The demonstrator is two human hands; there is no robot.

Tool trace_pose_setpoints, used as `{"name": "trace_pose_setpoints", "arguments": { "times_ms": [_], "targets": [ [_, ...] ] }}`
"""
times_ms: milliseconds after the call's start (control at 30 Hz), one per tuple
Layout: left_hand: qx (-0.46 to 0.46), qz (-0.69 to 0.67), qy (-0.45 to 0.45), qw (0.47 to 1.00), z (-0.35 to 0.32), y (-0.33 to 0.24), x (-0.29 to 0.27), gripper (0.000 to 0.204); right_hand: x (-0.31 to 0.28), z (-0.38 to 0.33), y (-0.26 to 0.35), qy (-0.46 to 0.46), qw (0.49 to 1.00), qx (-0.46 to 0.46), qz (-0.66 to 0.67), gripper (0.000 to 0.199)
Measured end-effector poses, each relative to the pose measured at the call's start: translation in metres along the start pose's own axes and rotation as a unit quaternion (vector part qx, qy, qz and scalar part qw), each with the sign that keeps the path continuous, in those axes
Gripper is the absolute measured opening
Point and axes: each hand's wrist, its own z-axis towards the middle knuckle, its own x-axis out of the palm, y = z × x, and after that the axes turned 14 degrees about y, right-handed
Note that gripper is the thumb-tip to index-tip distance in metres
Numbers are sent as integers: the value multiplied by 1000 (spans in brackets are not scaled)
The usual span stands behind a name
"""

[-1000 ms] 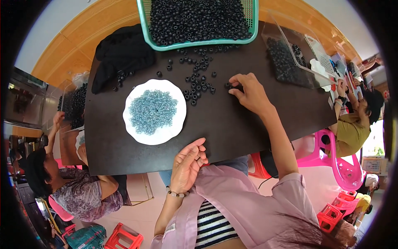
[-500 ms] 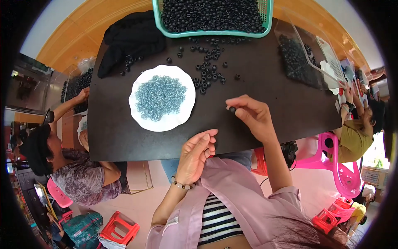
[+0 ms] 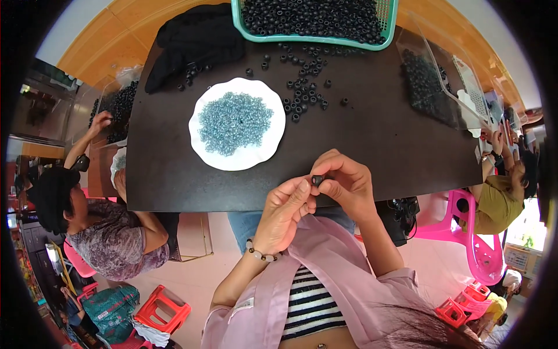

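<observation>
A black bead (image 3: 317,180) is pinched between thumb and fingertips of my right hand (image 3: 347,187), over the table's near edge. My left hand (image 3: 285,212) is right beside it, thumb against curled fingers, its fingertips at the bead's left side. Whatever those left fingers hold, if anything, is too small to make out. Beyond my left hand sits a white scalloped plate (image 3: 204,156) with a heap of tiny blue-grey glass beads (image 3: 235,124). Loose black beads (image 3: 303,96) lie scattered to the right of the plate.
A green basket (image 3: 314,39) full of black beads stands at the far edge. Black cloth (image 3: 200,41) lies far left, a clear plastic box (image 3: 430,87) of black beads far right. One person (image 3: 110,238) works at left, another (image 3: 500,195) at right, near a pink chair (image 3: 485,256).
My right hand has come down and left with the black bead, meeting my left hand. The plate and basket sit slightly higher and further right in the picture.
</observation>
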Motion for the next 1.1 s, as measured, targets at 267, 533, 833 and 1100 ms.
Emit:
{"name": "trace_pose_setpoints", "arguments": {
  "times_ms": [267, 533, 833, 1100],
  "targets": [
    [12, 17, -15, 1000, -5, 3, -11, 27, 7, 5, 18, 41, 831, -111, -544, 34],
    [-17, -47, -16, 999, -7, 2, -11, 30, 12, 6, 22, 49, 855, -91, -509, 35],
    [-6, -52, 10, 999, -7, 2, -11, 30, 10, 5, 16, 75, 863, -84, -493, 27],
    [-9, -25, 31, 999, -11, 9, -24, 29, 11, 6, 20, 84, 830, -80, -546, 25]
  ]
}}
